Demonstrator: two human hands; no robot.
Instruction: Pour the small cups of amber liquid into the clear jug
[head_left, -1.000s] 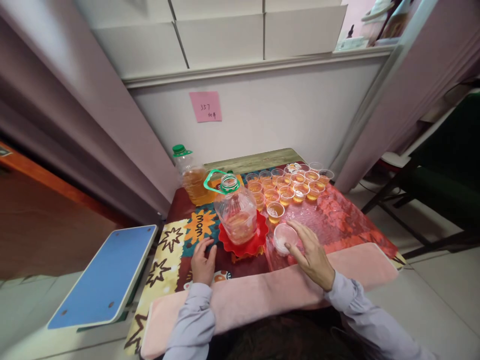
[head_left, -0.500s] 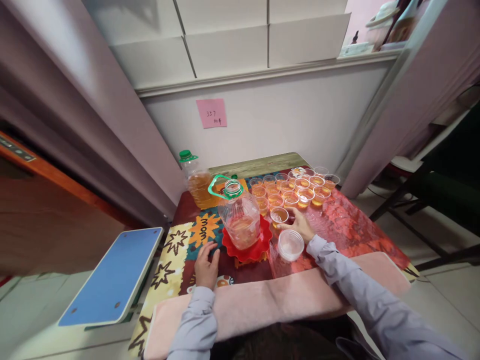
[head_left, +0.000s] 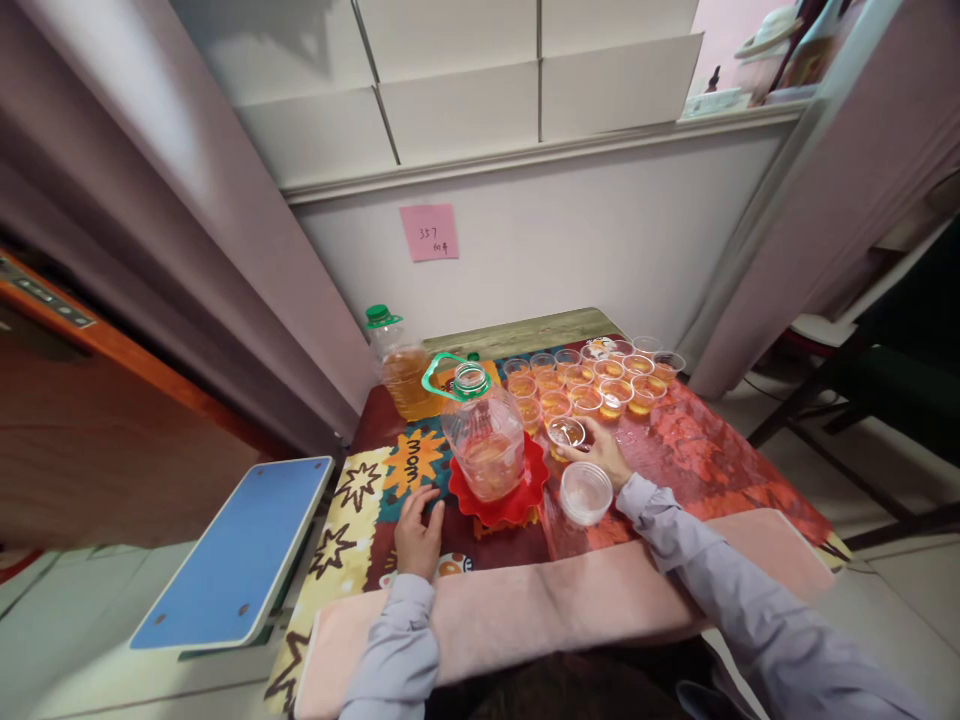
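Reaching to frame centre, right hand (head_left: 604, 456) curls fingers round a filled cup (head_left: 565, 434) beside the jug (head_left: 486, 440); left hand (head_left: 417, 536) lies flat, fingers spread, on the counter (head_left: 705, 460); best lifted level, clear of the empty cup (head_left: 586, 492).

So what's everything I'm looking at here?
filled cups: about fifteen, clear with amber liquid, clustered at table's far right
empty cup: one, clear, near front, beside right hand
nearest filled cup: one, clear, at right hand's fingers
big jug: one, clear, green neck, on red dish
red dish: one, table centre
bottle: one, amber, green cap, far left corner
pink note: one, on wall
blue board: one, left of table
pink towel: one, table's near edge
left hand: flat on patterned cloth
right hand: touching nearest filled cup
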